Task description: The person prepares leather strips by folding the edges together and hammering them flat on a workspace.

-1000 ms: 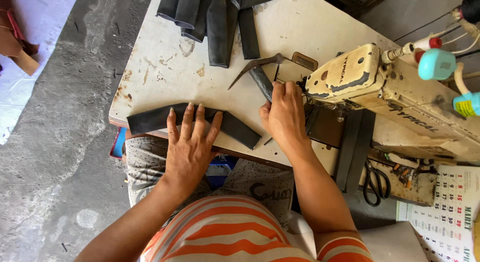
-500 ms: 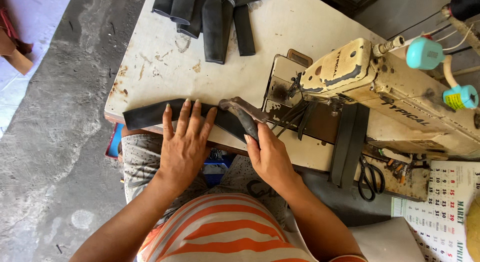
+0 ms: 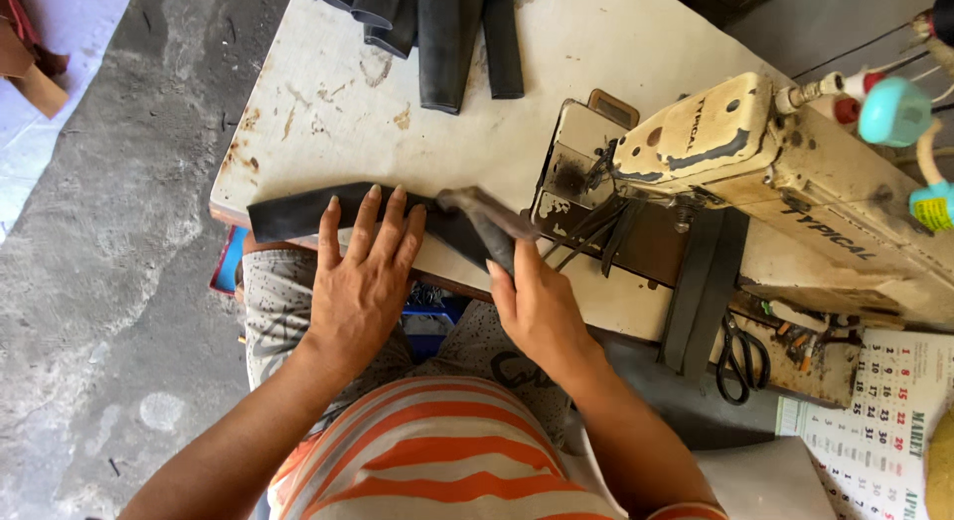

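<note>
My left hand (image 3: pixel 360 282) lies flat, fingers spread, on a long black rubber strip (image 3: pixel 288 212) at the near edge of the worn white table (image 3: pixel 328 113). Just to its right, my right hand (image 3: pixel 537 306) grips large metal shears (image 3: pixel 492 222), whose blades sit over the right part of the strip. The strip's right end is hidden under the shears and my fingers.
A cream sewing machine (image 3: pixel 785 172) stands at the right of the table. Several black rubber pieces (image 3: pixel 437 33) lie at the far edge. Small black scissors (image 3: pixel 735 356) rest under the machine, beside a wall calendar (image 3: pixel 884 421). Grey concrete floor (image 3: pixel 109 232) lies to the left.
My right hand took the shears from beside the sewing machine and brought them left and nearer onto the strip. My left hand stays pressed on the strip.
</note>
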